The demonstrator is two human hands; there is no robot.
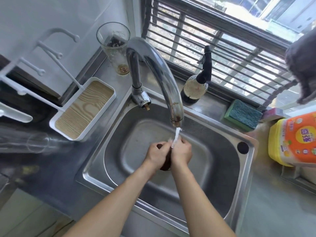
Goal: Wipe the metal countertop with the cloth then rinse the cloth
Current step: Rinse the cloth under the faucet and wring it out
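So in the head view, both hands are held together over the steel sink (227,194) in the middle of the frame, right under the tap (153,69). A thin stream of water (176,136) is seen falling from the spout onto the fingers. The dark brown cloth (166,161) is squeezed between the two hands, so only a strip of it is visible at their lower edge, plus a bit by the left thumb. The left hand (157,153) is curled around the cloth, and the right hand (182,153) is clenched on it too.

The metal countertop (277,211) is seen around the basin. At upper left of centre a tall clear glass (114,48) is stood behind the tap, with a white tray (83,110) with a wood-grain insert placed lower left of it. By the window, a dark spray bottle (196,79) is parked, a green-blue sponge (242,114) is laid to its right, and a yellow-orange detergent jug (294,139) is set at the right edge.
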